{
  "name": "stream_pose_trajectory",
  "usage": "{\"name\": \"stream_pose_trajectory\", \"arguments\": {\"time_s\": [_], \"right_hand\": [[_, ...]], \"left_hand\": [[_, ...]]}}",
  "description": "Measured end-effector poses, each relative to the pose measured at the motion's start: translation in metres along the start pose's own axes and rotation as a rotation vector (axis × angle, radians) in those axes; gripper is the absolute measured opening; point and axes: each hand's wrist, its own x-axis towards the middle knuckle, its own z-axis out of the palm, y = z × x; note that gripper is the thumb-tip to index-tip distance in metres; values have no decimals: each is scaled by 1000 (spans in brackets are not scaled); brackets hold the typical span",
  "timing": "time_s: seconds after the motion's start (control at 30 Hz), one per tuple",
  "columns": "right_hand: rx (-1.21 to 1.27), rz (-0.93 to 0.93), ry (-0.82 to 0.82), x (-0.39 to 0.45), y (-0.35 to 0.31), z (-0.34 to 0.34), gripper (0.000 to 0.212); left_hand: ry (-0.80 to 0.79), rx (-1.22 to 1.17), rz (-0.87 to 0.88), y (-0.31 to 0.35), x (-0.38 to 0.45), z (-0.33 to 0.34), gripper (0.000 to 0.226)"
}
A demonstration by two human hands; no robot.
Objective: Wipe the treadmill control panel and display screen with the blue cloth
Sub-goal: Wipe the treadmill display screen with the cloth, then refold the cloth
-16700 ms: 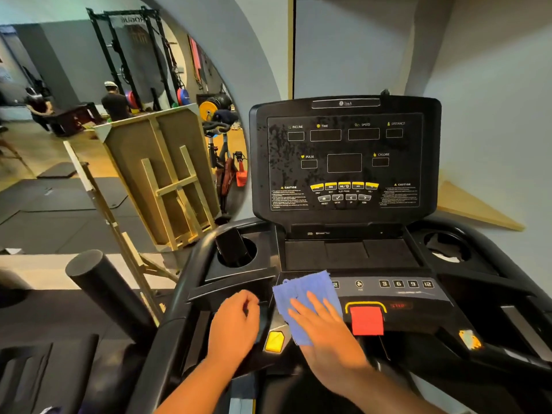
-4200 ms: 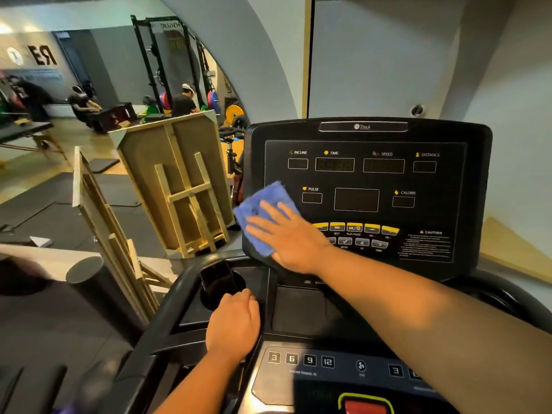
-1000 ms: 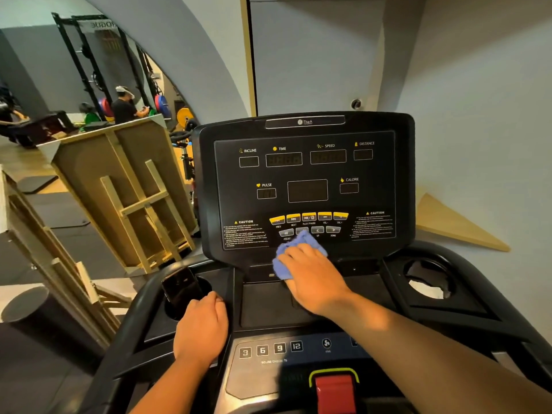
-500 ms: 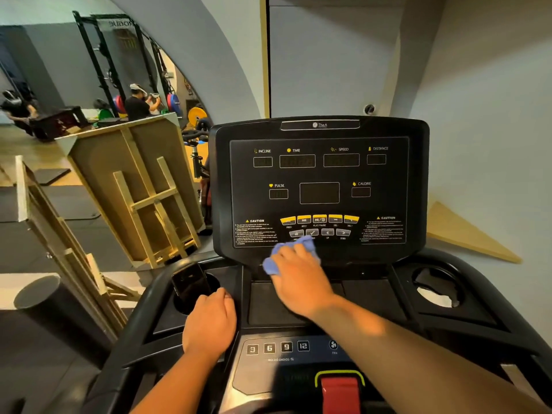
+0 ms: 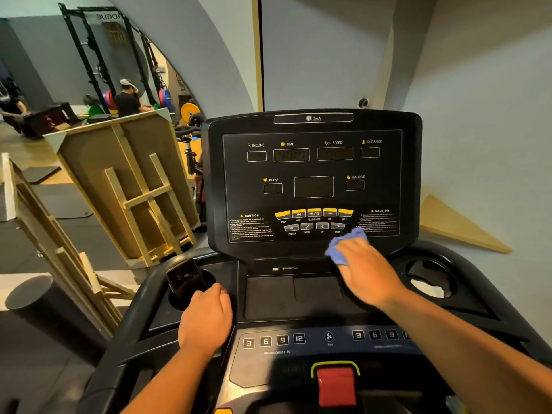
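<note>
The black treadmill control panel (image 5: 312,174) stands upright ahead, with dark display windows and a row of yellow buttons (image 5: 313,213). My right hand (image 5: 366,271) presses the bunched blue cloth (image 5: 343,243) against the panel's lower edge, right of centre, below the arrow buttons. Most of the cloth is hidden under my fingers. My left hand (image 5: 206,318) rests closed on the console's left side, beside a cup holder that holds a dark phone (image 5: 185,277).
Below the panel lie a flat tray (image 5: 294,297), numbered quick keys (image 5: 273,340) and a red stop button (image 5: 337,385). A second cup holder (image 5: 430,277) sits at right. Wooden frames (image 5: 128,186) lean at left; people stand by a rack behind.
My right hand has slid the cloth rightward along the panel's bottom edge, from under the centre buttons to under the right caution label. My left hand has stayed put.
</note>
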Motion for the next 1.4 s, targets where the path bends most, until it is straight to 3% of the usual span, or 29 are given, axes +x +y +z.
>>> {"name": "stream_pose_trajectory", "arguments": {"time_s": [0.2,0.3,0.43,0.53,0.7,0.87,0.97,1.07,1.23,1.27,1.4], "right_hand": [[24,251,-79,-14,23,-20,31],[177,443,-114,-17,16,-42,36],[605,889,14,-20,-10,-77,33],[1193,1033,124,-27,-43,-93,24],[1675,997,66,-48,-109,-119,29],[1856,995,40,-73,-143,-129,37],[1895,1004,82,-86,-154,-131,33],[1962,940,39,-100,-160,-141,31],[2136,701,31,-121,-150,-149,71],[2137,673,52,-123,-148,-151,78],[1934,695,84,-127,-130,-158,72]], "left_hand": [[-62,-50,9,1,2,-4,30],[-42,-250,1,3,1,-16,26],[38,-361,150,32,-7,-48,17],[-117,-429,355,73,-32,-79,14],[-543,-626,393,104,-81,-109,41],[-737,-1079,240,93,-120,-121,53],[-743,-1180,296,82,-136,-121,70],[-685,-1171,332,81,-146,-124,67],[-626,-1102,340,85,-154,-127,66],[-635,-1101,338,87,-155,-127,69],[-656,-1100,325,103,-158,-126,71]]}}
